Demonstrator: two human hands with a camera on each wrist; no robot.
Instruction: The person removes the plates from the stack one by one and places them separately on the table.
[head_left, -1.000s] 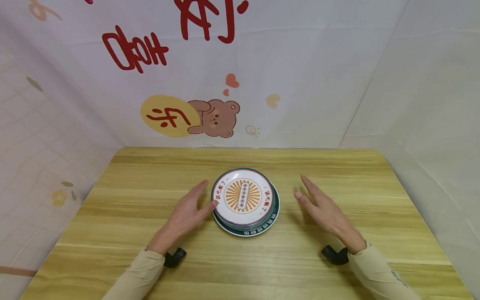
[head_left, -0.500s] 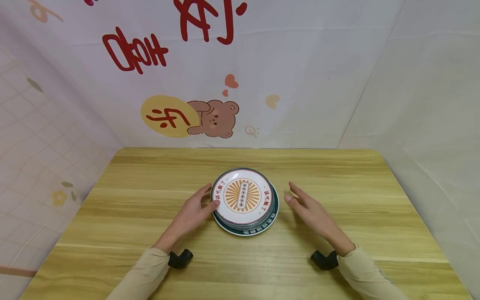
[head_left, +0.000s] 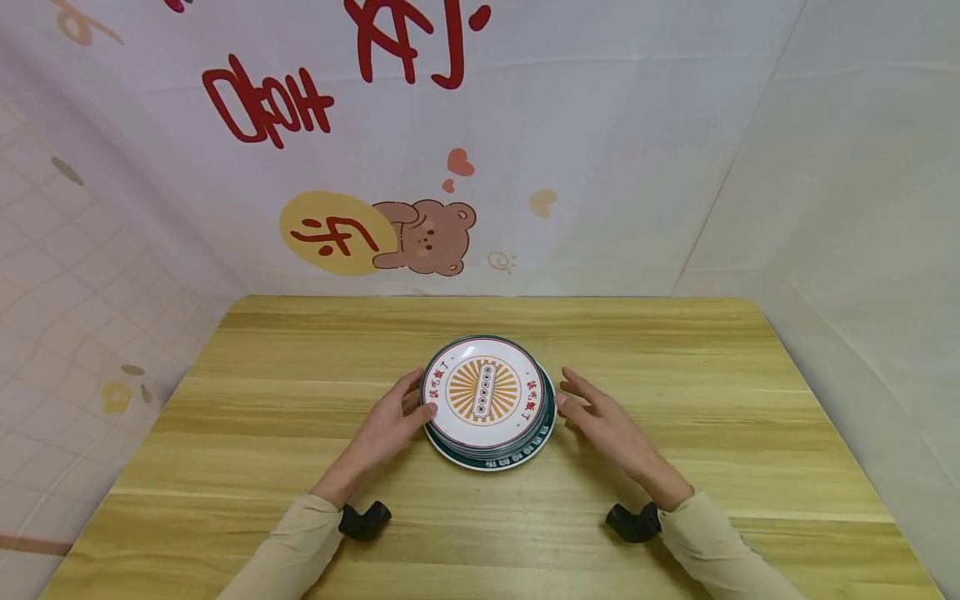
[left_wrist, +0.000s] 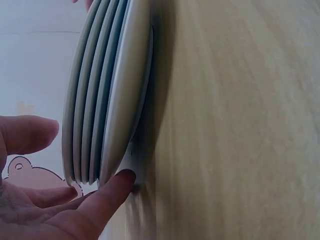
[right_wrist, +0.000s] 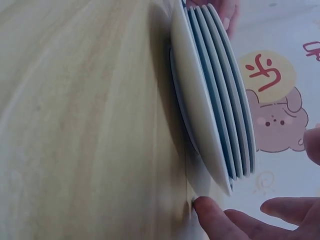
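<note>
A stack of several round plates (head_left: 459,425) stands on the wooden table. Its top plate is white with an orange sunburst and red characters; the bottom plate (head_left: 510,461) is wider, with a dark green rim. At the left edge is my left hand (head_left: 384,427), its thumb over the top plate's rim in the head view. In the left wrist view, that thumb (left_wrist: 30,134) stands off the stack, while a fingertip is at the bottom plate's rim. My right hand (head_left: 617,432) is beside the right edge, fingers extended. Below the rim, its lowest fingertip (right_wrist: 206,204) is near the tabletop.
The wooden table (head_left: 300,333) ends at a white cloth backdrop (head_left: 615,150) with a printed bear and red characters. More pale cloth hangs at both sides. A black curved piece is at each wrist, by the beige sleeves.
My right hand has moved left, from well apart to right beside the stack. The left hand has shifted slightly right, closer round the left rim. The plates have stayed in place.
</note>
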